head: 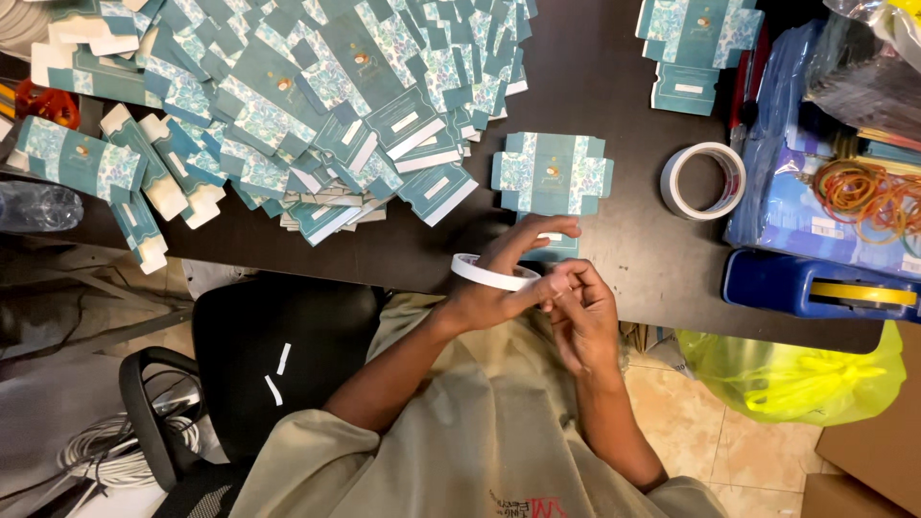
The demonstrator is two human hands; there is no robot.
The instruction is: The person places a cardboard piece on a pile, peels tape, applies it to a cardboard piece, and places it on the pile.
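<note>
both hands meet just below the flat teal carton blank [553, 173] that lies alone near the table's [633, 259] front edge. left hand [504, 278] wears a thin roll of white tape [491, 273] around its fingers, gripping it from inside, while right hand [580, 312] pinches at the tape's free end with fingertips closed on it. judging by this, the step in hand is peeling a short strip loose; the next move would call for a clean tear and a steady placing on the blank's flap. left of that blank spreads a big heap of like blanks [288, 96]; right of it sits a wider tape roll [703, 180], and farther right a blue dispenser [820, 288] and rubber bands [863, 192].
</note>
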